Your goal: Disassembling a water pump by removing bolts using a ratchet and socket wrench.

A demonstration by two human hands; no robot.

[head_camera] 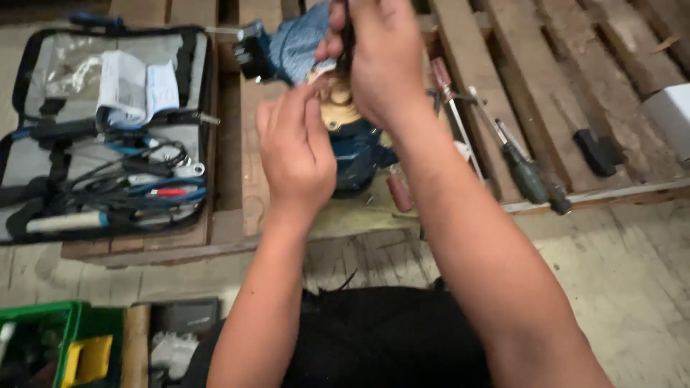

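Note:
A dark blue pump-like machine (357, 154) with a brass-coloured round part (338, 111) sits on a wooden pallet (496, 65) in front of me. My left hand (296, 154) rests over the brass part, fingers together and touching it. My right hand (381, 57) is closed around a thin dark tool (347, 36) held upright above the brass part. A blue cloth (302, 43) lies just behind the machine. Both hands hide most of the machine's top.
An open black tool case (108, 129) with cables, paper and small tools lies at left. Screwdrivers (525, 169) and a black piece (596, 152) lie on the pallet at right. A white box (672, 115) is at the right edge, a green crate (65, 345) at bottom left.

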